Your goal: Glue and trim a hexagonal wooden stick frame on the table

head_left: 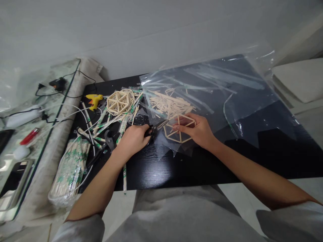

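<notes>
My left hand (pixel 135 138) is closed around the dark handles of a pair of scissors (pixel 159 125), whose blades reach toward the left corner of a wooden stick frame (pixel 180 137). That frame is a flat polygon of thin sticks with spokes meeting inside it. My right hand (pixel 200 131) pinches it from the right, thumb in front and fingers behind. Whether the blades touch the wood I cannot tell. Just beyond lies a heap of short cut sticks (pixel 169 106). A finished-looking stack of similar stick frames (pixel 118 102) rests at the left back.
A yellow glue gun (pixel 94 101) lies at the table's left back, its white cord running forward. Pliers (pixel 109 141) and wrapped chopsticks lie beside my left hand. A plastic bag of chopsticks (pixel 69 168) sits at the left edge. Clear plastic sheeting (pixel 242 104) covers the right side.
</notes>
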Demonstrator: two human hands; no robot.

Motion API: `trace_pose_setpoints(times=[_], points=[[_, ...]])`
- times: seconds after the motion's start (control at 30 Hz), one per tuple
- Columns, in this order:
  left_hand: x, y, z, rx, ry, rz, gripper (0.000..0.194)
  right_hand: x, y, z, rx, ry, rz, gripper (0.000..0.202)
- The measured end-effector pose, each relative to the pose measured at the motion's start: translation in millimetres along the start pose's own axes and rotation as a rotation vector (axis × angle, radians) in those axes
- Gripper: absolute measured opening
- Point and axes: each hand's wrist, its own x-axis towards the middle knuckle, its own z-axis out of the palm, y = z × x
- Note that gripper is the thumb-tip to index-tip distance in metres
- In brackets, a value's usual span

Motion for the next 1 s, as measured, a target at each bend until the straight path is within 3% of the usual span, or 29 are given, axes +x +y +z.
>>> trace_pose_setpoints(times=[0.6, 1.0], points=[[0.1, 6.7, 0.4, 0.006, -0.022, -0.013, 0.013, -4.5, 7.1, 5.5, -0.016, -0.013, 0.015, 0.031], [0.0, 4.5, 6.0, -0.032, 0.025, 0.009, 0.015, -8.1, 9.2, 8.4, -0.078, -0.025, 0.005, 0.032]])
